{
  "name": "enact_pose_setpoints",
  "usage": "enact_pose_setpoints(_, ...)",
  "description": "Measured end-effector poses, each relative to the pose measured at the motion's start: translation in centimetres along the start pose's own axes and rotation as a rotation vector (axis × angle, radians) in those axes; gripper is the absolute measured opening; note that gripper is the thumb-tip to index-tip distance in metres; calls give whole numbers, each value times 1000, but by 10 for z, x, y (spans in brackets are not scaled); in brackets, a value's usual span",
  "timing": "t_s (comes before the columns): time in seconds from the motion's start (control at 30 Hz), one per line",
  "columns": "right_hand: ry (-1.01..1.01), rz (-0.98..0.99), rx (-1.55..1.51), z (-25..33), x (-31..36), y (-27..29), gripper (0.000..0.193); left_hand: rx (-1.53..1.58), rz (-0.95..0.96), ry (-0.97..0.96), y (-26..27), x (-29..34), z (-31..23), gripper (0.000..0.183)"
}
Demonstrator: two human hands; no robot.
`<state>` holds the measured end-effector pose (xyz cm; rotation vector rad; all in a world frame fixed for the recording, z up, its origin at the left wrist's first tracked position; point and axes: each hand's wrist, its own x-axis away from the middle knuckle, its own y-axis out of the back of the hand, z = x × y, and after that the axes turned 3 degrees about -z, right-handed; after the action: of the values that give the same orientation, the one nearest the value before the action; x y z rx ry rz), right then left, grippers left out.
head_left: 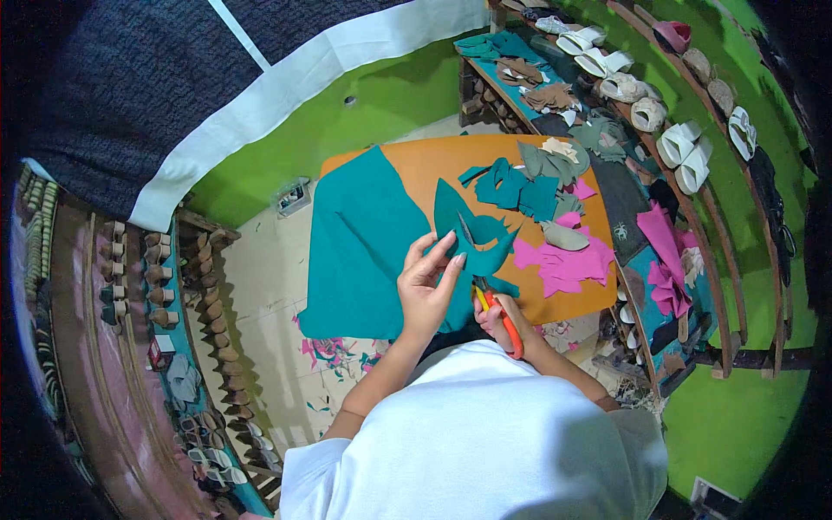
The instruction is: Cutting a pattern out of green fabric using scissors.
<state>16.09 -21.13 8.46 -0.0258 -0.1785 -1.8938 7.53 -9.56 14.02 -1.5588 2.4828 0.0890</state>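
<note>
My left hand (425, 286) pinches the near edge of a teal cut piece of sheet material (481, 251) between thumb and fingers. The piece has a pointed tip and a curved notch, and it is raised over the table. In my right hand (498, 321) is a pair of scissors (510, 328) with orange-red and yellow handles. Their dark blades are at the piece's near edge; whether they bite into it I cannot tell. A large teal sheet (355, 251) covers the table's left half, left of my left hand.
Teal scraps (511, 191), pink scraps (568, 263) and grey-green pieces (550, 162) lie on the orange tabletop (416, 152). Shelves of white shoes (685, 156) line the right wall. At left stands a rack of shoe forms (217, 321). Offcuts (328, 350) litter the floor.
</note>
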Motion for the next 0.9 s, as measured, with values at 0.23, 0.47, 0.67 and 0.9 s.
enact_pose_setpoints(0.23, -4, 7, 47, 5, -1, 4, 63, -18, 17, -15, 1, -1, -3, 30)
enact_pose_setpoints(0.47, -91, 85, -119, -4, -1, 4, 66, 23, 63, 37, 2, -1, -5, 32)
enact_pose_setpoints(0.67, -3, 31, 4, -4, 1, 2, 61, 4, 64, 21, 1, 0, -7, 30)
enact_pose_setpoints(0.9, 40, 13, 20, -4, 2, 2, 61, 67, 32, 26, -3, 4, -7, 28)
